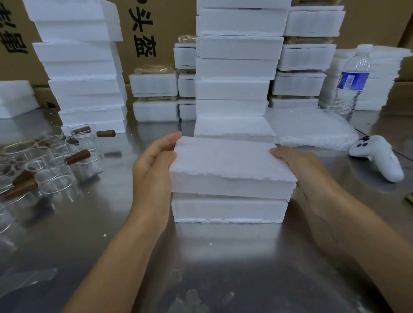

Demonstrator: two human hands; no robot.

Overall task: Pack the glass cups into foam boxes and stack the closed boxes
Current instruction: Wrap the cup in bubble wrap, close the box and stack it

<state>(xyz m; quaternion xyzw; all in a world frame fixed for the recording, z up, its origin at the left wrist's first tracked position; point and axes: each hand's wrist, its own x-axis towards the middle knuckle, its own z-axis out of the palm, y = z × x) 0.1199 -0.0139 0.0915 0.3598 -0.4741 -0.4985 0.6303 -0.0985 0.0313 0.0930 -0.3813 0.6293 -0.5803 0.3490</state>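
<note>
A white foam lid (227, 164) sits slightly skewed on top of a white foam box (227, 209) in the middle of the steel table. My left hand (153, 164) grips the lid's left edge, thumb on top at the far corner. My right hand (297, 166) grips the lid's right edge. Several glass cups (50, 164) with brown wooden handles stand at the left of the table. Whatever the box holds is hidden by the lid.
Tall stacks of closed foam boxes (236, 66) rise right behind the box, with another stack (83, 67) at back left. A water bottle (351, 81), a white controller (380, 156) and loose foam sheets (311, 127) lie to the right. Cardboard cartons (146, 28) form the back wall.
</note>
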